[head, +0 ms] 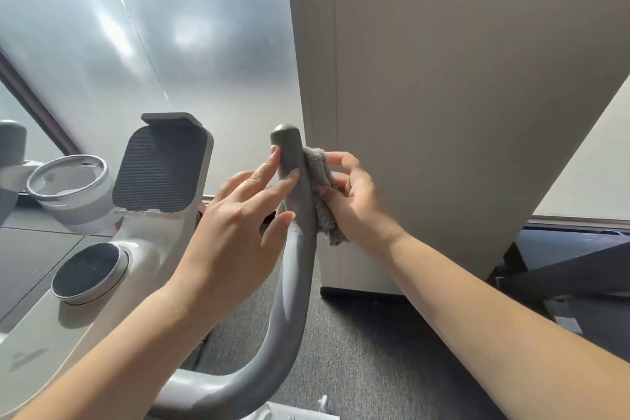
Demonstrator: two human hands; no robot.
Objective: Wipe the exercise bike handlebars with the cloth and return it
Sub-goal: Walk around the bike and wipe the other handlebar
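Both forearms were bare to the frame's edge, no sleeve showing. The left hand (235, 228) and right hand (358, 201) wore nothing, and the fingernails looked fairly long and unpainted.

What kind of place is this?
Probably a gym or workout room: an exercise bike's grey handlebar, its round console dial and tablet holder, on dark carpeted floor beside a frosted glass wall.

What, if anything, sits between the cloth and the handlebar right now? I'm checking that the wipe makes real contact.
Nothing visible. The right hand presses the cloth straight against the handlebar; the left hand touches the bar's other side.
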